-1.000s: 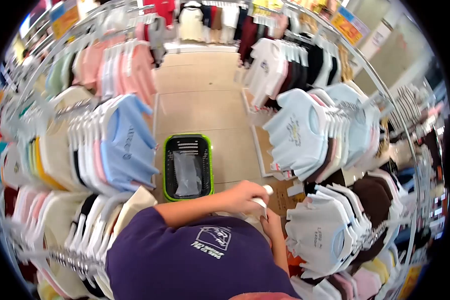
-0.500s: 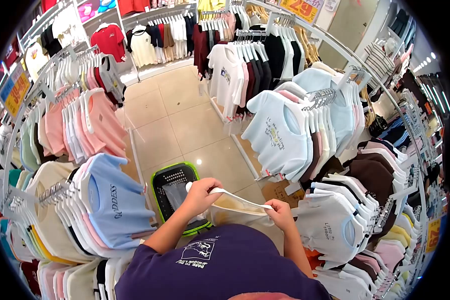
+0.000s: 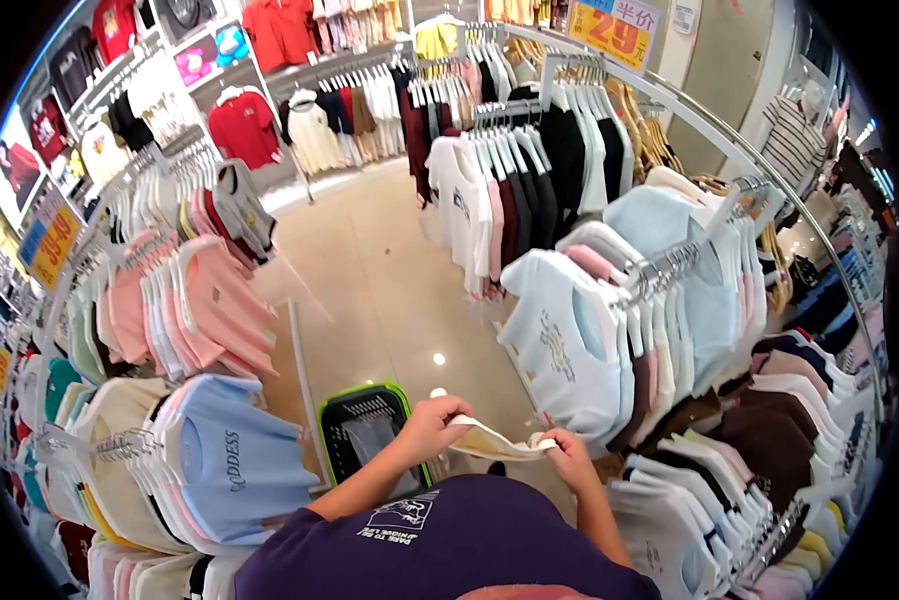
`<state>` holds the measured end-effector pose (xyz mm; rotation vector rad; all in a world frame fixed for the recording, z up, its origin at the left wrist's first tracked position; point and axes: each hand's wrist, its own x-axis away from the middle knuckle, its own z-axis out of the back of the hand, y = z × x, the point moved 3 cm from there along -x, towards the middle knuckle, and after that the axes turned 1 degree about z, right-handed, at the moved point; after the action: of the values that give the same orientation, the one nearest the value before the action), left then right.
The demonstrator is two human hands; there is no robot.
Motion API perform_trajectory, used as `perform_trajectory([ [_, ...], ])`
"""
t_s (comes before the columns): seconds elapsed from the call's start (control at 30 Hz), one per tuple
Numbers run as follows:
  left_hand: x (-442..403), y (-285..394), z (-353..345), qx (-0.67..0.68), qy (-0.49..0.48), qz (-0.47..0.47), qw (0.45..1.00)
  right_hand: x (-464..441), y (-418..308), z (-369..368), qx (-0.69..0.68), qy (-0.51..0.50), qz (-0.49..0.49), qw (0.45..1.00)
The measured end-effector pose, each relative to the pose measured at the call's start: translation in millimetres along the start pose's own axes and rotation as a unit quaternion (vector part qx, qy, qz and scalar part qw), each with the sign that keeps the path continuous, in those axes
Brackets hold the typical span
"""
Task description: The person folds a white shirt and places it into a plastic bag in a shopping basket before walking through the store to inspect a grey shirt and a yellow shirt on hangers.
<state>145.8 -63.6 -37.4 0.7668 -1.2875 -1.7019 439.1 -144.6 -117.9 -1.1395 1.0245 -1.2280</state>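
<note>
- Left hand (image 3: 433, 424): fingers curled closely round the white edge of a pale item (image 3: 492, 443), near its left end.
- Right hand (image 3: 570, 462): fingers closed in a pinch on the right end of the same edge.
- Pale item: pliable, held between the two hands in front of the wearer's purple shirt (image 3: 490, 545); the white edge sags between the grips. Its exact kind cannot be told.
- Basket (image 3: 365, 406): black with a green rim, standing on the floor just left of the pale item — partly covered by the left forearm. A translucent sheet (image 3: 372, 440) lies inside.
- Left side: a blue top (image 3: 232, 455) with dark lettering hangs at the front of a rack, near the basket.
- Right side: a pale blue top (image 3: 562, 345) fronts another rack — beyond the right hand, well apart from it.
- Overhead: a price sign (image 3: 615, 32) reads 29.
</note>
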Motion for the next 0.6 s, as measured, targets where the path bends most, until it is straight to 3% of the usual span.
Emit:
perform_trajectory([
  [0.17,-50,15,3,-0.037,0.024,-0.011,0.999,-71,9,5,-0.03,-0.093,-0.028,0.995],
  [0.23,-60,15,10,-0.037,0.03,0.032,0.998,-98,4,2,-0.048,-0.119,-0.047,0.991],
  [0.4,-69,-14,39,-0.033,0.064,0.101,0.992,-165,14,-12,-0.054,-0.156,-0.047,0.985],
  [0.6,-104,-80,104,-0.034,0.11,0.107,0.988,-263,63,-32,-0.114,-0.167,-0.044,0.978],
])
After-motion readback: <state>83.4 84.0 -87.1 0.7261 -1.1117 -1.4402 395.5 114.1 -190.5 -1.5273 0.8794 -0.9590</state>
